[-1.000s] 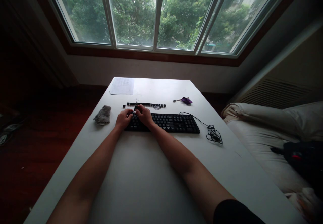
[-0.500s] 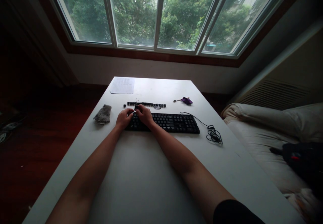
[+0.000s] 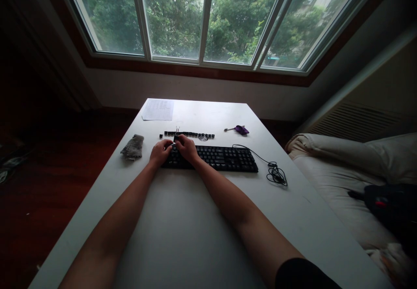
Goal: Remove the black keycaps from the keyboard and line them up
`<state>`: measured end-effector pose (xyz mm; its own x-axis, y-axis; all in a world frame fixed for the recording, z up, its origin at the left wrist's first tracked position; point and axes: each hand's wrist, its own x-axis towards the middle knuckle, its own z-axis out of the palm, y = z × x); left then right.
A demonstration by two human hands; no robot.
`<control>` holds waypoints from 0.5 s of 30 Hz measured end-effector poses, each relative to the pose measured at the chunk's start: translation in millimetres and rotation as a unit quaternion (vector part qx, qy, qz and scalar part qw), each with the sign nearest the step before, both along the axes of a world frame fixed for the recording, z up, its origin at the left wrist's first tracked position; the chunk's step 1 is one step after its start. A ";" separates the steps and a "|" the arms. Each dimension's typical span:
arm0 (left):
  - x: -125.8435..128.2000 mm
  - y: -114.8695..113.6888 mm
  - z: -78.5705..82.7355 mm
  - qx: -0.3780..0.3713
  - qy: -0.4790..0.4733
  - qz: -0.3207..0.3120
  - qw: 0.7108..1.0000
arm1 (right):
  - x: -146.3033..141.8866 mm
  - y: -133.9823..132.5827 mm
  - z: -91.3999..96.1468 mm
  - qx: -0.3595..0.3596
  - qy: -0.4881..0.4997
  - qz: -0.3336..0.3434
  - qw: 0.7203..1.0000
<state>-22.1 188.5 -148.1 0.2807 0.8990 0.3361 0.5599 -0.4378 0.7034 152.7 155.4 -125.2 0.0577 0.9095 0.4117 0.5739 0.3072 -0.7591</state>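
A black keyboard (image 3: 224, 158) lies across the middle of the white table (image 3: 182, 237). Both my hands rest over its left end. My right hand (image 3: 187, 148) is closed round a thin wire keycap puller (image 3: 177, 133) that sticks up from its fingers. My left hand (image 3: 160, 153) is closed beside it, fingertips meeting the puller's lower end; what it pinches is too small to make out. Behind the keyboard runs a row of loose black keycaps (image 3: 189, 134).
A grey cloth (image 3: 133, 147) lies left of the keyboard, a sheet of paper (image 3: 158, 109) at the far left corner, a purple tool (image 3: 240, 129) at the far right. The keyboard's coiled cable (image 3: 275, 174) sits right. A bed (image 3: 352, 180) adjoins the table's right side.
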 end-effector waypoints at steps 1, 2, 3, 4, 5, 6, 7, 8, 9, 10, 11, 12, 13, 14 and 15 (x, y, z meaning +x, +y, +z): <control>0.1 -0.2 0.4 -0.001 0.001 0.001 1.000 | -0.1 0.0 0.0 -0.001 -0.003 -0.001 1.000; 0.1 -0.4 0.8 -0.002 0.003 0.001 1.000 | -0.1 0.1 -0.1 -0.002 -0.005 -0.002 1.000; 0.2 -0.6 1.3 -0.002 0.004 0.002 1.000 | -0.2 0.1 -0.2 -0.001 -0.007 -0.002 1.000; 0.2 -0.7 1.8 -0.003 0.006 0.003 1.000 | -0.2 0.3 -0.4 0.001 -0.007 -0.002 1.000; 0.2 -0.8 2.2 -0.003 0.007 0.003 1.000 | -0.3 0.4 -0.7 0.002 -0.006 -0.001 1.000; 0.0 -0.9 2.5 -0.003 0.009 0.002 1.000 | -0.3 0.7 -1.0 0.003 -0.005 0.000 1.000; -0.2 -0.8 2.7 -0.003 0.010 0.002 1.000 | -0.5 1.0 -1.4 0.004 -0.004 0.001 1.000; -0.5 -0.7 2.6 -0.002 0.011 0.003 1.000 | -0.6 1.4 -1.8 0.005 -0.003 0.001 1.000; -0.8 -0.5 2.4 -0.002 0.011 0.003 1.000 | -0.8 1.7 -2.2 0.006 -0.002 0.001 1.000; -1.1 -0.3 2.0 -0.001 0.011 0.002 1.000 | -1.1 2.0 -2.5 0.008 -0.002 0.001 1.000; -1.4 -0.1 1.6 0.001 0.010 0.003 1.000 | -1.3 2.2 -2.7 0.008 -0.001 0.001 1.000; -1.6 0.1 1.1 0.002 0.008 0.002 1.000 | -1.6 2.3 -2.8 0.009 -0.001 0.001 1.000; -1.7 0.3 0.6 0.004 0.007 0.001 1.000 | -1.9 2.3 -2.7 0.009 -0.002 0.001 1.000; -1.8 0.5 0.2 0.005 0.005 0.001 1.000 | -2.1 2.2 -2.5 0.009 -0.002 0.002 1.000; -1.8 0.7 -0.1 0.004 0.003 0.002 1.000 | -2.2 2.0 -2.3 0.009 -0.003 0.002 1.000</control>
